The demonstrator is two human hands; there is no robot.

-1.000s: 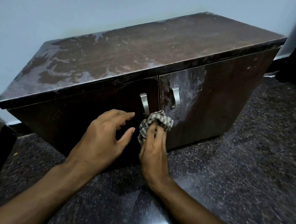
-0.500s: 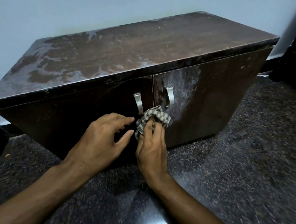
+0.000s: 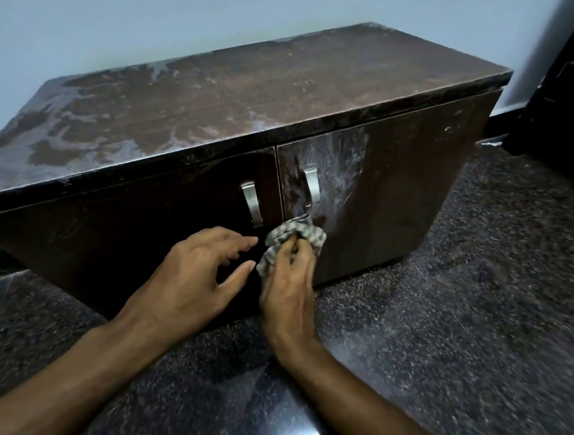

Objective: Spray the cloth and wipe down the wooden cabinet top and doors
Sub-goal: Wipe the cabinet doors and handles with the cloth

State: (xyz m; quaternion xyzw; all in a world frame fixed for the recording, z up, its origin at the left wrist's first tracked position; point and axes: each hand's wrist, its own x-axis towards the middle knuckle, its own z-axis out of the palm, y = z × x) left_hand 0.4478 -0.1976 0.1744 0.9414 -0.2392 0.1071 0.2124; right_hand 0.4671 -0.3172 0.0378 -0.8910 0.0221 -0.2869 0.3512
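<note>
Pressing cloth (image 3: 294, 236) against right door (image 3: 379, 202)

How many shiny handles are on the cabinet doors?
2. One handle is on the left door, near its right edge. The other handle is on the right door, just above the cloth. None seems hidden.

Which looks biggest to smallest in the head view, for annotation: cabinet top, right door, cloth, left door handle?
1. cabinet top
2. right door
3. cloth, partly hidden by the right hand
4. left door handle
</note>
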